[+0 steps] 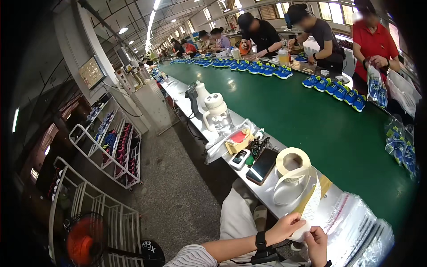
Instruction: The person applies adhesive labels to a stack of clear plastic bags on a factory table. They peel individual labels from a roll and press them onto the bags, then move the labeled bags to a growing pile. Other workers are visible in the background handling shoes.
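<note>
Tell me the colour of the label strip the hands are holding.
White, running from the roll as a label strip to the left hand and right hand; head view shows it best.

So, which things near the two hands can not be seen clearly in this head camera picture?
- Right hand: its wrist is cut off by the lower edge.
- White paper label strip: the end is hidden by the left hand; any print is too small.
- Clear plastic bags: glare hides the contents.
- Black smartphone: dark screen, nothing readable.
- Blue sports shoes on the green conveyor belt: details too small.
</note>
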{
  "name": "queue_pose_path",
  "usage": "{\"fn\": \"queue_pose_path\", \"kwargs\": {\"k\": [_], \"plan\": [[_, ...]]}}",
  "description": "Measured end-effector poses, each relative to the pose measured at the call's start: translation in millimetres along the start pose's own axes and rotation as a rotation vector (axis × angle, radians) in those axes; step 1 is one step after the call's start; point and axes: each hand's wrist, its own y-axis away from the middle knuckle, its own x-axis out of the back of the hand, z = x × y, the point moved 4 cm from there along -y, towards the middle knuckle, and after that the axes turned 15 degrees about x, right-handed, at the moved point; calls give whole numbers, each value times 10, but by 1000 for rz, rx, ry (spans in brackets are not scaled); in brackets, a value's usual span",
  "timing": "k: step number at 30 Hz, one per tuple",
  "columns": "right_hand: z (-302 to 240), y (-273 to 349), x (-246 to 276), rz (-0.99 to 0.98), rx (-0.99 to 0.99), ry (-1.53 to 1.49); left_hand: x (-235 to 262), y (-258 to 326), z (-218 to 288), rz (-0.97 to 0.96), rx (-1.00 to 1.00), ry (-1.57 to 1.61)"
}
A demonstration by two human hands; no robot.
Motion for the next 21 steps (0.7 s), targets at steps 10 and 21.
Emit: {"fn": "queue_pose_path", "kwargs": {"k": [10,21], "plan": [[-190,-41,6,41,336,293,-147,370,306,251,-591,-631],[-329,-134,-22,25,413,288,-13,51,265,-74,-143,-43]]}}
